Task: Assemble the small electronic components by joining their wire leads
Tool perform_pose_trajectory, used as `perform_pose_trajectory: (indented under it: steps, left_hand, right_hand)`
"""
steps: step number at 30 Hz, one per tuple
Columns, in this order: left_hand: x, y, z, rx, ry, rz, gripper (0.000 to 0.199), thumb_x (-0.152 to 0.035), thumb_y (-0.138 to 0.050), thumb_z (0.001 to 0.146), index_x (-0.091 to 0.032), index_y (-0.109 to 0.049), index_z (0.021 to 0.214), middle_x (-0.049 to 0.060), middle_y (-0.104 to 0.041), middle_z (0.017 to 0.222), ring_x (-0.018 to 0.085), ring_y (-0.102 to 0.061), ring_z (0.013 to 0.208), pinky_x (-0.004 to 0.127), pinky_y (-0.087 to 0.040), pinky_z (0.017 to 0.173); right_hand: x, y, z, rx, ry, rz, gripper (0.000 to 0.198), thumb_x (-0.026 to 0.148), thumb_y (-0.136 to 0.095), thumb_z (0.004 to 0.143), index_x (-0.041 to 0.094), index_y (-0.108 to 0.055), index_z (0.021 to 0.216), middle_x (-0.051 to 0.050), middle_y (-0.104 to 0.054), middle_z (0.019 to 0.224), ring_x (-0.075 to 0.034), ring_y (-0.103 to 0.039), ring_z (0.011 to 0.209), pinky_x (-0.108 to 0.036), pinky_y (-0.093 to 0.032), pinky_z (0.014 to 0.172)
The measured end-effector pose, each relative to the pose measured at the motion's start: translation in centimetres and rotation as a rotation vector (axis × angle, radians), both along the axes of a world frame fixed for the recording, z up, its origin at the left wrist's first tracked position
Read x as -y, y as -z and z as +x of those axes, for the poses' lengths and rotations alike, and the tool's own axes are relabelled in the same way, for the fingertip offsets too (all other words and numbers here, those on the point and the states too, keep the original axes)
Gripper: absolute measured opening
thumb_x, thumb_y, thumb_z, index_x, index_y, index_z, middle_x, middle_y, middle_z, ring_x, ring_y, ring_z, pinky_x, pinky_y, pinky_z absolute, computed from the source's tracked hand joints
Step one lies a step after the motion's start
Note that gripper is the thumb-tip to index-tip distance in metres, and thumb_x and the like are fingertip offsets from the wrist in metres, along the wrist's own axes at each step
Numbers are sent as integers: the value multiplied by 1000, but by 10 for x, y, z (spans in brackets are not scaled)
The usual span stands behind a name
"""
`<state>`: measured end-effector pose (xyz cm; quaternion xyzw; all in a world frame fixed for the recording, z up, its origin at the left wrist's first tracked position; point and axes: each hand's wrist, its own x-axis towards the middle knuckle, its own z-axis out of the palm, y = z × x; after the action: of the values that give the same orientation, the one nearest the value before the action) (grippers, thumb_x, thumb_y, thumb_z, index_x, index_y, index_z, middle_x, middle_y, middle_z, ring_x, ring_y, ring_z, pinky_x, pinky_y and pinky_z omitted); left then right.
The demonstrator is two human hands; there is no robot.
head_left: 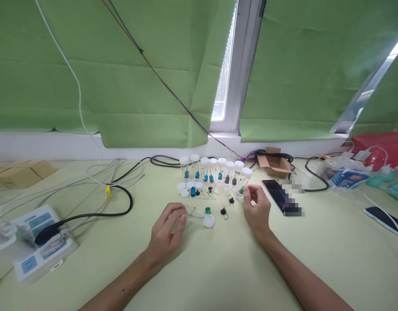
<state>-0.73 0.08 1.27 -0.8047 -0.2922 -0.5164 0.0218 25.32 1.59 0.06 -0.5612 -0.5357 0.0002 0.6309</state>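
My left hand (168, 231) is closed round one end of a clear tube (195, 215) lying on the table, its white cap (209, 221) pointing right. Just behind that cap sits a small green piece (208, 210). My right hand (257, 209) has its fingers curled in a pinch against the lower side of a capped tube (246, 177) with a green piece inside. What the fingertips hold, if anything, is hidden. Between my hands lie black knobs (223, 211) with bent metal wires. Behind them stands a row of white-capped tubes (204, 170) containing blue or dark pieces.
Loose white caps (185, 192) and a blue piece (193, 191) lie before the row. A phone (279, 196) and an open cardboard box (275, 164) are right of it. A power strip (39, 242) with cables is at left; another phone (385, 220) lies far right.
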Motion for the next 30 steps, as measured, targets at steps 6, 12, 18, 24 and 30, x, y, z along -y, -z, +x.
perform_pose_trajectory:
  steps: [6,12,18,24,30]
  left_hand:
    - [2,-2,-2,20,-20,100,26,1,-46,86,-15,-58,104,10,-59,97,19,-59,89,30,-50,73]
    - [4,-1,-3,48,-8,108,30,0,-46,86,-14,-55,111,11,-59,99,21,-59,94,34,-51,77]
    - [4,-2,0,49,-38,60,27,-2,-48,87,-16,-55,110,10,-60,98,20,-59,95,33,-51,78]
    - [5,0,3,45,-62,13,34,-4,-56,85,-17,-53,117,10,-59,102,20,-59,98,33,-55,77]
    - [4,7,6,90,-37,-111,53,-9,-60,86,-22,-43,134,9,-58,110,18,-63,92,36,-58,79]
  right_hand:
    - [2,1,-4,66,-253,-123,20,30,-52,92,19,-55,76,2,-53,62,-13,-47,55,-24,-39,53]
    - [0,4,-4,129,-440,-281,18,27,-52,90,19,-55,74,2,-53,61,-12,-44,52,-23,-37,52]
    - [-1,9,-3,184,-528,-361,14,24,-52,88,18,-58,76,0,-56,63,-13,-46,55,-24,-39,54]
    - [-1,9,-2,197,-531,-388,16,24,-52,88,18,-58,74,1,-56,62,-13,-48,56,-25,-39,55]
    - [-2,8,-2,207,-548,-425,16,23,-52,87,18,-59,74,0,-59,63,-14,-52,58,-25,-41,55]
